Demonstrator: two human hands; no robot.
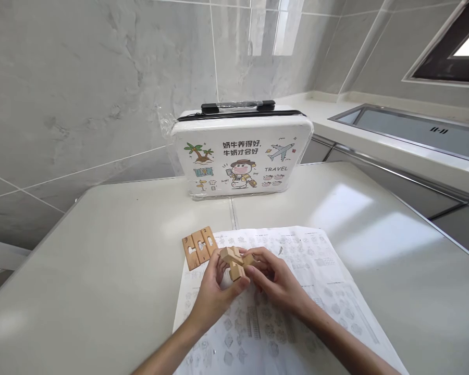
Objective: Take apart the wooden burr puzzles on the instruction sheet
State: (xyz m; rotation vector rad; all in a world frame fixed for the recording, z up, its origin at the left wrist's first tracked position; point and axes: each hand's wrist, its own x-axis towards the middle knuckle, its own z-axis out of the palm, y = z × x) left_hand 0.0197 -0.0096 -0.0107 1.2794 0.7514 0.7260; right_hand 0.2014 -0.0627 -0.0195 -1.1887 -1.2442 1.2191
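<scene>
Both hands hold a small cluster of interlocked wooden puzzle pieces above a printed instruction sheet. My left hand grips the cluster from the left and below, fingers closed round it. My right hand pinches a piece on the cluster's right side. Three notched wooden bars, marked with numbers, lie side by side on the table just left of and beyond my hands, at the sheet's top left corner.
A small white suitcase with cartoon prints and the word TRAVEL stands upright at the table's far edge against the tiled wall. A counter with a recessed steel sink runs along the right.
</scene>
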